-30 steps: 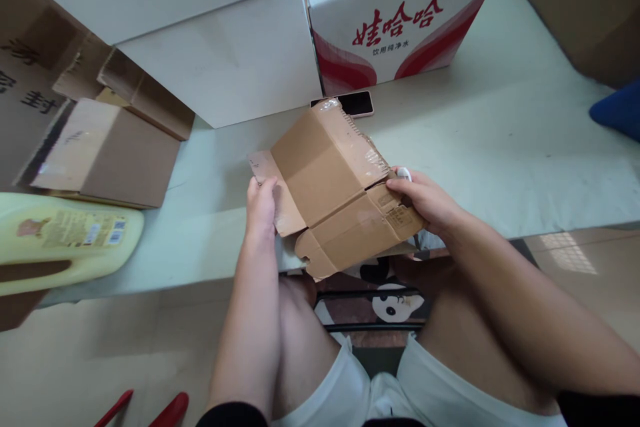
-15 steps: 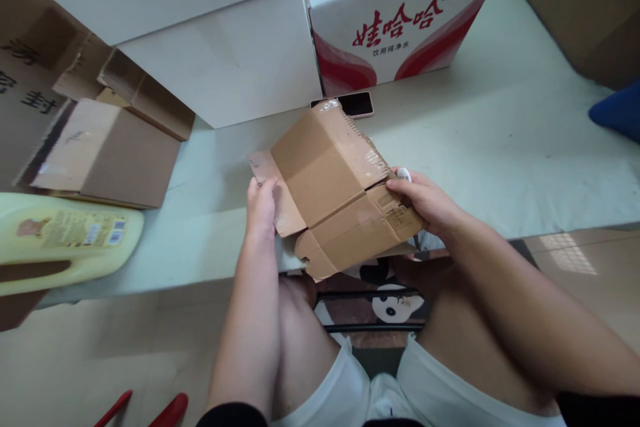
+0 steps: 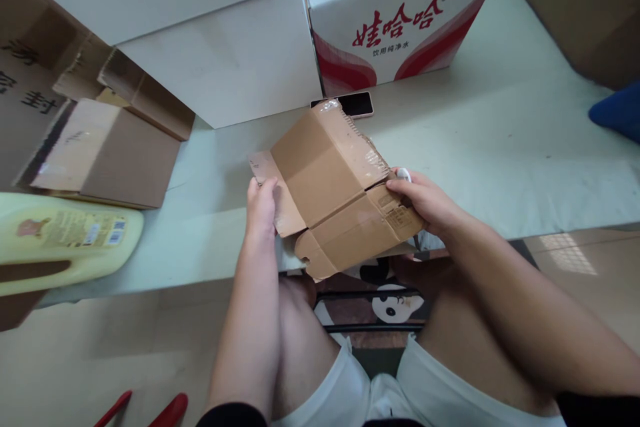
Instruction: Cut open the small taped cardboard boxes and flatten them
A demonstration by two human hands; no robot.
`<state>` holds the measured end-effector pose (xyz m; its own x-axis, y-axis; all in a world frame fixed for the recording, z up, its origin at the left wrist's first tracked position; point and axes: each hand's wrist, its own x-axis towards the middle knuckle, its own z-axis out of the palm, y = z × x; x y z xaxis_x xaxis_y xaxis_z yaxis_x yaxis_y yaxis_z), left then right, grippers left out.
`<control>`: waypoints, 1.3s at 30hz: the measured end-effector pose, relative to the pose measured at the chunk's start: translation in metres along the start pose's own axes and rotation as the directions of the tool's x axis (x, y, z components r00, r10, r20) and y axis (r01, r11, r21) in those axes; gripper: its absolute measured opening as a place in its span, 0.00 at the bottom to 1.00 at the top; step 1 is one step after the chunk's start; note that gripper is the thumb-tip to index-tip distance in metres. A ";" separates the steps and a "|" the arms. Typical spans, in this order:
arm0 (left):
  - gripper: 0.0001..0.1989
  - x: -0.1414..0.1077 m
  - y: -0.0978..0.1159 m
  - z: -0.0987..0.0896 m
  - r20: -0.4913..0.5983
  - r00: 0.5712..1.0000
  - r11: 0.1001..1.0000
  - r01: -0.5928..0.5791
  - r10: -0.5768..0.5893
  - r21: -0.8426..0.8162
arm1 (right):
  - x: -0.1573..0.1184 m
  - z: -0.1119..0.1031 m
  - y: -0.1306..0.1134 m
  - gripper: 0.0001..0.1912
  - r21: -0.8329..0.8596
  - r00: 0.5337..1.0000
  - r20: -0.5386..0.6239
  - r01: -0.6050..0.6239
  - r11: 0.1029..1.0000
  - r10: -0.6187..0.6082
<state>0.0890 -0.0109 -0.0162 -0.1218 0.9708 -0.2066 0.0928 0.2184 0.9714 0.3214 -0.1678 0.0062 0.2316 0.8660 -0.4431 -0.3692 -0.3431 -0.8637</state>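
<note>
A flattened brown cardboard box (image 3: 320,180) is tilted over the near edge of the table, with creased panels, a torn far edge and shiny clear tape on it. My left hand (image 3: 261,203) grips its left flap, thumb on top and the other fingers hidden beneath. At the right end, my right hand (image 3: 417,197) pinches the cardboard near a printed label. A small white rounded object (image 3: 404,175) shows by the right hand's fingers; the rest of it is hidden and its kind is unclear.
Behind the cardboard a phone (image 3: 356,105) lies before a white-and-red carton (image 3: 390,33) and a white box (image 3: 225,67). At left are a brown box (image 3: 130,157) and a pale yellow jug (image 3: 70,240). A blue object (image 3: 620,112) sits at the right edge of the table (image 3: 500,167).
</note>
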 end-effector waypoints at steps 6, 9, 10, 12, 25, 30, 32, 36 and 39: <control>0.09 0.000 -0.001 0.000 -0.013 1.000 1.000 0.002 -0.002 0.000 | 0.000 -0.001 0.001 0.09 0.016 1.000 -0.003 -0.006 1.000 0.006; 0.09 0.001 -0.002 0.000 -0.002 1.000 1.000 -0.002 0.002 -0.008 | 0.000 -0.001 0.001 0.09 0.014 1.000 -0.006 -0.006 1.000 0.006; 0.09 0.001 -0.002 0.000 0.001 1.000 1.000 -0.001 0.001 -0.005 | 0.000 -0.001 0.001 0.10 0.012 1.000 -0.005 -0.006 1.000 0.006; 0.09 0.000 -0.001 0.000 0.000 1.000 1.000 0.001 -0.001 0.000 | 0.000 -0.001 0.001 0.10 0.010 1.000 -0.007 -0.008 1.000 0.008; 0.08 -0.003 -0.001 0.000 0.006 1.000 1.000 -0.005 0.005 0.008 | 0.001 -0.001 0.002 0.09 -0.013 1.000 -0.015 0.014 1.000 -0.014; 0.09 -0.002 0.000 0.001 -0.001 1.000 1.000 -0.003 0.003 0.004 | 0.002 -0.001 0.002 0.08 -0.009 1.000 -0.023 0.010 1.000 -0.010; 0.09 -0.002 0.000 0.001 -0.001 1.000 1.000 -0.005 0.005 0.002 | 0.001 -0.001 0.001 0.08 -0.007 1.000 -0.024 0.002 1.000 -0.002; 0.08 -0.002 0.000 0.001 0.002 1.000 1.000 -0.012 0.012 0.009 | 0.001 -0.001 0.002 0.09 -0.004 1.000 -0.018 -0.003 1.000 0.003; 0.08 -0.003 0.000 0.001 0.001 1.000 1.000 -0.012 0.012 0.006 | 0.001 -0.001 0.002 0.11 -0.013 1.000 -0.014 -0.002 1.000 0.002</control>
<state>0.0906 -0.0133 -0.0161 -0.1201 0.9735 -0.1949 0.0998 0.2071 0.9732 0.3218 -0.1679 0.0041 0.2433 0.8602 -0.4481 -0.3580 -0.3498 -0.8657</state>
